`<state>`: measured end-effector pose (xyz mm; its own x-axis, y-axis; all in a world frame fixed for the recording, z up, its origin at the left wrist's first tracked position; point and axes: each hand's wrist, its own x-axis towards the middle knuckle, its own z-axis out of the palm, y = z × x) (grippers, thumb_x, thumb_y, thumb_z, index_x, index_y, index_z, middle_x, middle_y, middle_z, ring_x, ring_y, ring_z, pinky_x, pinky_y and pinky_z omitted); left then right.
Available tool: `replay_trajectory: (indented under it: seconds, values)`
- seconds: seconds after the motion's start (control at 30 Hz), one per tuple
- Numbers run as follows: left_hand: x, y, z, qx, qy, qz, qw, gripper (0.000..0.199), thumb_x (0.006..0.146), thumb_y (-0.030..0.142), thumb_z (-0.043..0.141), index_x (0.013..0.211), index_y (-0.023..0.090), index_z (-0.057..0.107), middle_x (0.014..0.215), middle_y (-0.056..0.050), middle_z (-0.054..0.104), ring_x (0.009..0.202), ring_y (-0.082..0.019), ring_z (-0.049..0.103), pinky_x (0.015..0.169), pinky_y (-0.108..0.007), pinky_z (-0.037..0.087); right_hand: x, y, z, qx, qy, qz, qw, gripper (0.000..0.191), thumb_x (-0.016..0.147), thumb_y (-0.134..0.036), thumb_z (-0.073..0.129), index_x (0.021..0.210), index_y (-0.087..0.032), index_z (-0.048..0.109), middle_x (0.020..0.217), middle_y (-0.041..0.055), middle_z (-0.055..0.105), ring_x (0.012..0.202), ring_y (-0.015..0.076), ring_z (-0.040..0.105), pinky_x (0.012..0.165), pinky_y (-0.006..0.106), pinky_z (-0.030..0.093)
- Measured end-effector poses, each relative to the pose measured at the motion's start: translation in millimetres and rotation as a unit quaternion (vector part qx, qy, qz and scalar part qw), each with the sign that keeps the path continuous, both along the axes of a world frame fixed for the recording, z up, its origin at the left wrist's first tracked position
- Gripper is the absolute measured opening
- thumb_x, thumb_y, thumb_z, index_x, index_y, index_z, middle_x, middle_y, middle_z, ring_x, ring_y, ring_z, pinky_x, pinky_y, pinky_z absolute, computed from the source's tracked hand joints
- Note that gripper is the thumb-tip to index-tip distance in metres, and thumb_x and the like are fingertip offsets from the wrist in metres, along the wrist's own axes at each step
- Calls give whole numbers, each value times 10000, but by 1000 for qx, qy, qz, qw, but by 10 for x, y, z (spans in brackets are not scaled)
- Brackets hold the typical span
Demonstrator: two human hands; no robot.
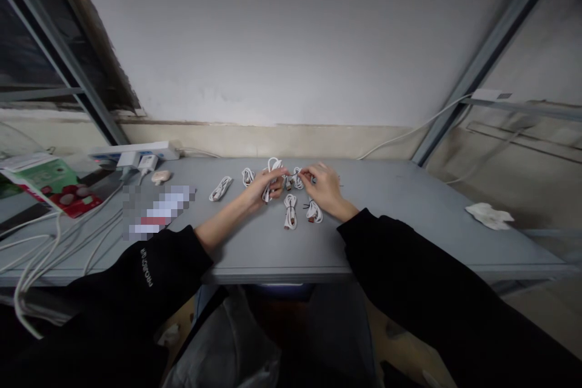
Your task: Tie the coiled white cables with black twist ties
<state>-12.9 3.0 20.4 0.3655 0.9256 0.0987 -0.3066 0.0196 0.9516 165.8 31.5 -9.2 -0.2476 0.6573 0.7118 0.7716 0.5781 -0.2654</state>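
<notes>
My left hand (264,187) is closed around a bundled white cable (274,165), whose loop sticks up above the fingers. Just to the right, the thumb and fingers of my right hand (324,187) are pinched together; what they hold, if anything, is too small to make out. Close by their tips is another coiled white cable (297,179) with a thin dark strand across it. Nearer to me lie a tied white cable (290,212) with a black tie round its middle and one more cable bundle (314,212) below my right hand.
Left of my hands rest a coiled cable (220,188) and a smaller coil (248,177). A power strip (159,150) with plugged-in chargers, a green and red package (59,185) and loose wires occupy the table's left side. Crumpled tissue (489,216) lies far right.
</notes>
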Motion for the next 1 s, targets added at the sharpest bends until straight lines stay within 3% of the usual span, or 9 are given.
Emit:
replay_trajectory:
  seconds: [0.23, 0.33, 0.53, 0.8, 0.9, 1.0]
  values:
    - [10, -8, 2, 24, 96, 63, 993, 265, 739, 208, 689, 980, 140, 604, 466, 102, 346, 399, -52, 301, 405, -196, 237, 51, 18, 52, -39, -7, -43, 998, 161, 899, -236, 540, 783, -189, 643, 781, 58, 671, 843, 224, 567, 748, 339, 357]
    - [-15, 7, -14, 37, 166, 93, 981, 165, 794, 212, 620, 945, 159, 579, 449, 101, 358, 380, -63, 347, 414, -200, 298, 101, 62, 69, -75, -8, -94, 993, 156, 889, -232, 535, 785, -189, 643, 776, 64, 670, 860, 237, 568, 757, 348, 364]
    - [-73, 38, -56, 80, 344, 136, 926, 86, 837, 217, 545, 900, 183, 497, 498, 78, 462, 374, -96, 508, 403, -193, 349, 156, 113, 81, -131, -9, -179, 975, 140, 872, -209, 509, 821, -182, 636, 833, 81, 680, 886, 243, 572, 754, 346, 370]
    - [-95, -4, -87, 24, 457, 92, 884, 390, 811, 213, 565, 1163, 177, 401, 602, 56, 538, 414, -134, 564, 445, -228, 387, 198, 153, 68, -176, -10, -220, 960, 104, 831, -216, 516, 807, -179, 610, 837, 89, 672, 895, 251, 569, 758, 354, 370]
    - [-105, 15, -80, 70, 511, 119, 848, 319, 812, 224, 550, 1117, 172, 471, 585, 43, 540, 473, -136, 546, 522, -248, 393, 230, 188, 44, -177, -11, -226, 958, 103, 827, -231, 515, 797, -182, 601, 837, 93, 665, 910, 258, 569, 763, 359, 372]
    - [-120, 53, -86, 130, 534, 176, 817, 122, 799, 236, 557, 906, 178, 547, 577, 28, 521, 575, -145, 522, 584, -256, 366, 269, 239, -20, -160, -20, -227, 960, 103, 808, -228, 521, 742, -184, 588, 804, 104, 652, 915, 275, 566, 771, 382, 382]
